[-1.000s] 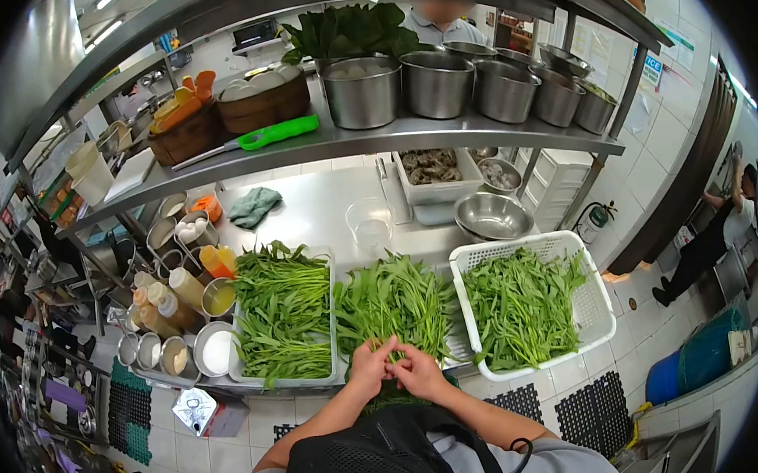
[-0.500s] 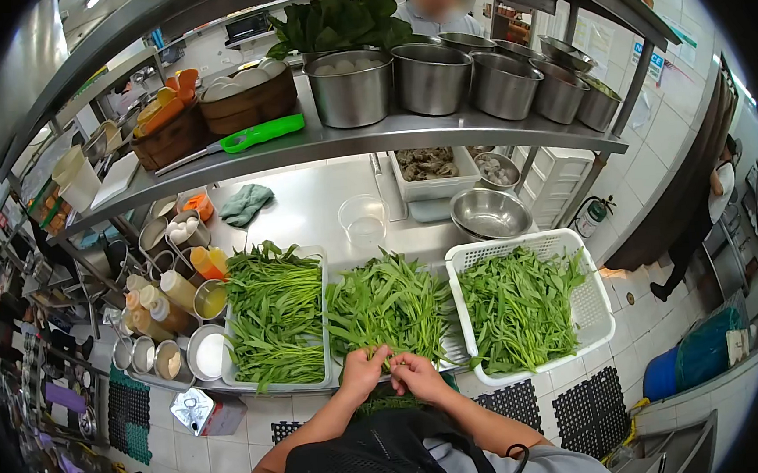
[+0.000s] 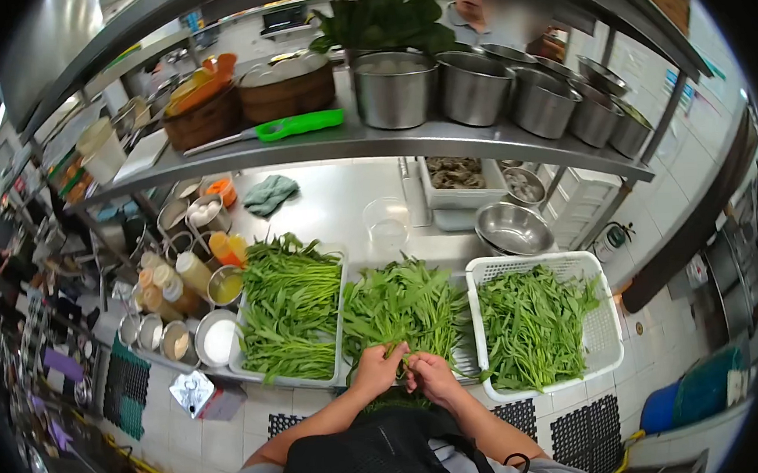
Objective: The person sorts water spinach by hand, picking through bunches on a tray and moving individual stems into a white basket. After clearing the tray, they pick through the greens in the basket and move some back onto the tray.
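My left hand (image 3: 378,370) and my right hand (image 3: 431,377) are close together at the near edge of the middle heap of leafy greens (image 3: 402,310). Both hands have bent fingers pinched on green stems between them. Long-stemmed greens (image 3: 292,308) fill a pale tray on the left. To the right, more greens (image 3: 530,327) lie in a white perforated basket (image 3: 615,343). The stem ends between my fingers are partly hidden.
A steel shelf (image 3: 329,152) crosses above the counter with pots (image 3: 395,95) and a green-handled tool (image 3: 301,126). Sauce bottles (image 3: 192,271) and small bowls stand left. A steel bowl (image 3: 515,229) sits behind the basket. Another person (image 3: 467,26) stands beyond the shelf.
The whole view has shifted, so the counter and shelf appear further right. My hands remain close together at the middle heap, with the right hand now more upright.
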`<state>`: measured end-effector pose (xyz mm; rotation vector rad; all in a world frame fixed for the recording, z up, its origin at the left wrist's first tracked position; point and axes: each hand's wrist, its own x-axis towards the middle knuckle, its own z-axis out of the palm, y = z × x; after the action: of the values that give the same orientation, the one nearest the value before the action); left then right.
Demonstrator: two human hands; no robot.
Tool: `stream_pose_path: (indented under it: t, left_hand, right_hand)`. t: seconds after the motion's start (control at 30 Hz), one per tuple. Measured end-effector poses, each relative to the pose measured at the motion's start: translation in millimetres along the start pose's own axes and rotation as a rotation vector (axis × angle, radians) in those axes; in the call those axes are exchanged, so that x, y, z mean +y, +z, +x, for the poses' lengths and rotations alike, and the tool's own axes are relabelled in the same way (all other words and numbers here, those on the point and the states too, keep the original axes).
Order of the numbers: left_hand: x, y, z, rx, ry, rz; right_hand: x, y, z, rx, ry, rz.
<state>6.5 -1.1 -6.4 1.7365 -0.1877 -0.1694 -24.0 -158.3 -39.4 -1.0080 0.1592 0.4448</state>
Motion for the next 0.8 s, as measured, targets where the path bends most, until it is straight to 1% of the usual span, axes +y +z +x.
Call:
stream_pose_path:
  t: [0.03, 0.07, 0.1, 0.13, 0.17, 0.2, 0.23, 0.27, 0.33, 0.37, 0.4, 0.43, 0.47, 0.5, 0.53, 0.6, 0.67, 0.7, 0.73, 0.8]
  left_hand:
    - [8.1, -0.5, -3.8, -0.001, -0.07, 0.041]
    - [16.8, -0.8, -7.4, 0.001, -0.141, 0.081]
    - [27.0, -1.0, -11.0, -0.022, -0.026, 0.158]
    - [19.1, 1.2, -11.2, -0.036, -0.024, 0.164]
    - [4.1, 5.7, -13.3, 0.013, 0.216, 0.265]
    - [-3.6, 9.7, -14.3, 0.062, 0.459, 0.362]
    - [35.7, 14.7, -31.5, -0.075, 0.301, -0.168]
    - [39.1, 10.9, -26.9, -0.09, 0.287, -0.163]
    - [39.7, 3.3, -22.4, -0.079, 0.676, 0.395]
    - [16.6, 6.9, -17.9, -0.039, 0.519, 0.27]
    - [-18.4, 10.1, -10.8, 0.002, 0.284, -0.087]
    - [-42.9, 10.4, -7.3, 0.059, 0.031, -0.431]
    - [-26.1, 0.3, -5.6, 0.019, -0.079, -0.352]
    - [-6.1, -10.4, -0.6, -0.022, -0.193, -0.274]
    - [-7.5, -13.5, 0.5, 0.025, -0.284, -0.383]
    - [-10.5, -19.8, 1.8, 0.112, -0.407, -0.554]
    - [-16.1, -26.6, -0.5, 0.086, -0.455, -0.597]
    - [-19.5, -28.8, -4.6, 0.092, -0.474, -0.592]
    - [-22.7, -30.0, -5.0, 0.026, -0.508, -0.582]
    - [-32.0, -31.8, -8.1, -0.086, -0.559, -0.573]
  right_hand:
    - [0.5, -0.2, 0.4, -0.016, 0.038, 0.041]
    - [1.1, -0.2, -0.3, -0.007, 0.025, 0.05]
    - [0.9, 0.8, -1.6, -0.053, 0.036, 0.183]
    - [2.2, 1.6, -3.2, -0.1, 0.049, 0.318]
    - [3.4, 1.4, -4.1, -0.091, 0.042, 0.329]
    - [3.3, 1.6, -3.5, 0.014, 0.06, 0.422]
    - [4.2, 2.1, -3.8, 0.121, 0.081, 0.518]
    - [4.5, -2.2, -5.0, 0.132, 0.082, 0.535]
    - [-2.0, -16.6, -10.7, 0.124, -0.077, -0.037]
    - [-0.6, -19.8, -20.5, 0.165, -0.143, -0.326]
    - [19.4, -37.9, -12.2, 0.185, -0.213, -0.583]
    - [18.2, -38.2, -22.0, 0.199, -0.26, -0.786]
    - [10.2, -31.9, -34.0, 0.171, -0.159, -0.795]
    - [26.7, -46.8, -34.8, 0.154, -0.128, -0.875]
    - [30.2, -50.0, -41.2, 0.086, -0.085, -0.762]
    - [15.6, -42.5, -56.4, 0.029, -0.026, -1.015]
    - [30.2, -46.9, -61.4, 0.061, 0.002, -1.227]
    - [38.2, -50.9, -60.9, 0.03, 0.061, -1.359]
    - [47.0, -56.9, -58.9, 0.024, 0.067, -1.354]
    - [66.8, -66.7, -55.1, -0.068, 0.249, -1.46]
